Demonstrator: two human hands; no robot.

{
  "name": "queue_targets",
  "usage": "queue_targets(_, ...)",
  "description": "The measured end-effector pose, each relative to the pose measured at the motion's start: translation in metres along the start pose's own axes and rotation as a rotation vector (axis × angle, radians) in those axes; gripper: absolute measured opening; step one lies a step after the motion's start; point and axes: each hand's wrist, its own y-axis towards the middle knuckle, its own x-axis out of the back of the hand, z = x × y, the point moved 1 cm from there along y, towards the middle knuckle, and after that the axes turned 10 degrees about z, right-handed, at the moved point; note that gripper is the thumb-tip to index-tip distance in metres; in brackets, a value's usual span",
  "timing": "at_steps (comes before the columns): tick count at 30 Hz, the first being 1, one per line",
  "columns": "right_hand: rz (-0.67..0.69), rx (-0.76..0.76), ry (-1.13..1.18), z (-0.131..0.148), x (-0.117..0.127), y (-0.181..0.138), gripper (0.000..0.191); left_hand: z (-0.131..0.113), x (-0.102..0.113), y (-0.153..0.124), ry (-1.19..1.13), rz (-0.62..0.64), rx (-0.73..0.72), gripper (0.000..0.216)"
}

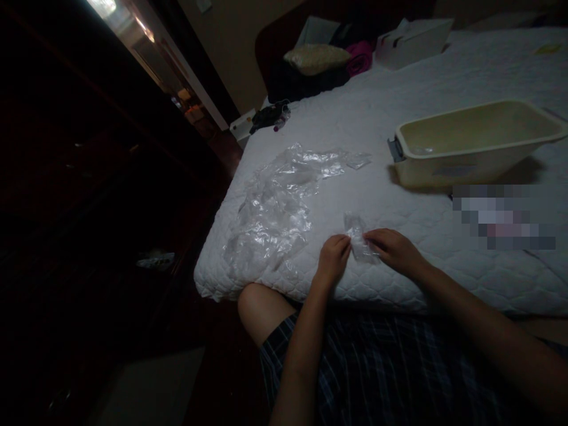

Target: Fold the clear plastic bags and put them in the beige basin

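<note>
Plaid shorts (368, 355) are filling bottom centre; left hand (333, 257) and right hand (394, 248), both grips closed, are pinching a clear bag (360, 245) just below centre; crumpled plastic (279, 213) is glinting centre-left, a cream tub (501, 165) sitting upper right.

Small bag (359, 245) is sitting btwn L hand (333, 257) & R hand (396, 249), nr front edge of bed (355, 118). Plastic heap (275, 213) is lying on bed, to L; tub (501, 164) is standing behind R hand, further R. Far end: cushion (316, 60) is resting L of box (417, 50), rolled cloth (359, 57) btwn.
</note>
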Motion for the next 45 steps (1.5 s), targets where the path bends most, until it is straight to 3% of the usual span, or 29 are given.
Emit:
queue_targets(18, -0.011, -0.050, 0.062, -0.006, -0.003, 0.000, 0.028, -0.003, 0.004, 0.002, -0.053, 0.046, 0.112, 0.015)
queue_targets(25, -0.013, -0.249, 0.093, 0.000, -0.002, 0.005, 0.032, -0.007, -0.001, 0.005, -0.052, -0.011, 0.214, 0.015)
queue_targets(29, 0.044, -0.252, 0.078, 0.000, -0.002, 0.008, 0.033, -0.011, -0.004, 0.007, -0.035, -0.056, 0.273, 0.017)
queue_targets(38, -0.031, -0.441, 0.217, -0.001, -0.008, 0.013, 0.031, -0.013, -0.008, 0.011, -0.010, -0.085, 0.343, 0.024)
queue_targets(45, -0.097, -0.428, 0.216, 0.002, -0.006, 0.013, 0.028, -0.015, -0.008, 0.012, -0.031, -0.071, 0.398, 0.032)
